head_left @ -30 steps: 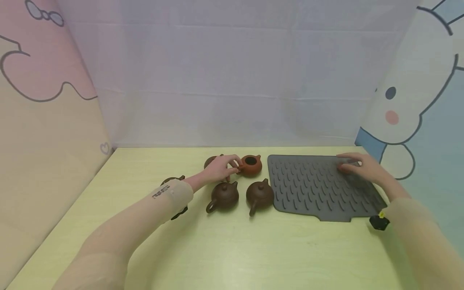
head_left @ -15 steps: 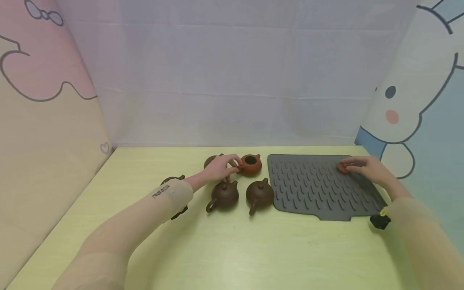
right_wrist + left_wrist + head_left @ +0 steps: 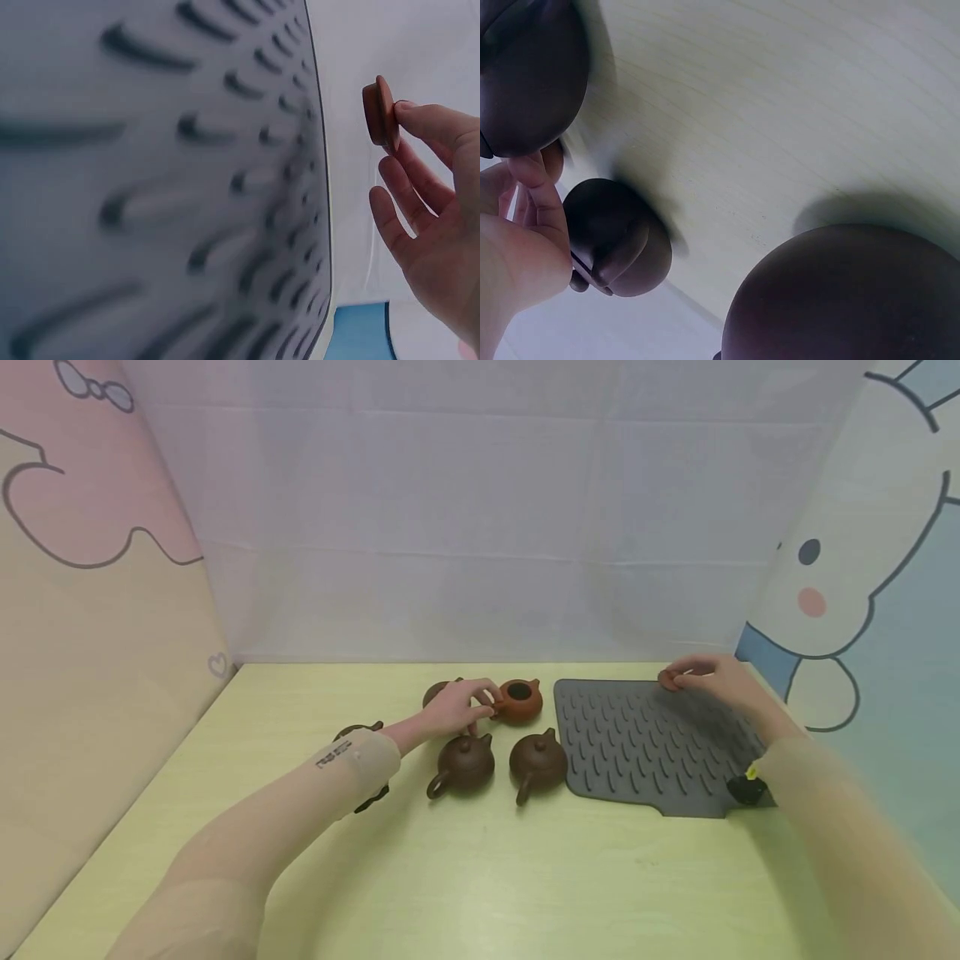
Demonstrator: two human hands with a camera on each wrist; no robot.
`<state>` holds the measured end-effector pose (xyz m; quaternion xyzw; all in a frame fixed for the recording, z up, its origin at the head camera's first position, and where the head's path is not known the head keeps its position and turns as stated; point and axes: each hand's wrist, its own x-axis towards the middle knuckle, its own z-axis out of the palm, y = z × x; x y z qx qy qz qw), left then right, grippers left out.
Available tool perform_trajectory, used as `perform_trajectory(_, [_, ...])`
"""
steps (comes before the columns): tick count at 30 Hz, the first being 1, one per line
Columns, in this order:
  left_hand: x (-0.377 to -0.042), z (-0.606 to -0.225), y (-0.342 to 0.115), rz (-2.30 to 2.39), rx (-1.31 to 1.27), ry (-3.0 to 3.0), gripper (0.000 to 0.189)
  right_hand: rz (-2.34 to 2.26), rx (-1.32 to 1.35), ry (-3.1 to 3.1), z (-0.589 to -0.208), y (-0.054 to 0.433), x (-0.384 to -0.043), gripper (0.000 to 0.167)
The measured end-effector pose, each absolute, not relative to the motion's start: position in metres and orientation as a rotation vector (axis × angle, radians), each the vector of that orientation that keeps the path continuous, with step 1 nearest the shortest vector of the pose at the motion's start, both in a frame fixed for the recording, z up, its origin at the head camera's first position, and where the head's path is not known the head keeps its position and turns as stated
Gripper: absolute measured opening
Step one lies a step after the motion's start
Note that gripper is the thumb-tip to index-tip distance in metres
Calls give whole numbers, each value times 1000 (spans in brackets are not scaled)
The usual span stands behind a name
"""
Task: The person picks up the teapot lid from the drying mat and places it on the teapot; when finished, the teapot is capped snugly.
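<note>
In the head view a reddish-brown teapot (image 3: 520, 702) stands lidless, its dark round opening facing up. My left hand (image 3: 452, 708) pinches its handle between thumb and fingers. Over the far edge of the grey ridged mat (image 3: 630, 743), my right hand (image 3: 716, 681) holds a small reddish-brown teapot lid (image 3: 669, 680) by pinching it. The right wrist view shows the lid (image 3: 380, 114) tilted on edge, raised off the mat, between thumb and fingertips. In the left wrist view my left hand (image 3: 532, 232) is partly hidden behind a dark teapot (image 3: 532, 75).
Two dark brown lidded teapots, one in the middle (image 3: 465, 765) and one beside the mat (image 3: 537, 763), stand nearer on the pale table (image 3: 480, 877). Another dark teapot (image 3: 435, 692) sits behind my left hand, and one more (image 3: 356, 731) is mostly hidden by the left sleeve.
My right hand has lifted the lid off the mat and carried it left and toward the far edge. My left hand and the teapots stay in place.
</note>
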<state>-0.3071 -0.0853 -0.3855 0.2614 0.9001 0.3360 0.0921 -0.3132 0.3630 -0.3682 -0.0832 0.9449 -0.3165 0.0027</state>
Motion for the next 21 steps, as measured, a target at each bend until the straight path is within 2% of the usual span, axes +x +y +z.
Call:
perform_trajectory(10, [-308,-387,-85,1013,780,2659,24,-1154,-338,2913,-354,300,-326,42])
perform_trajectory(21, [-307,-385,-85,1025,758,2653,24,-1448,-406,2871,-356,239,-334,36])
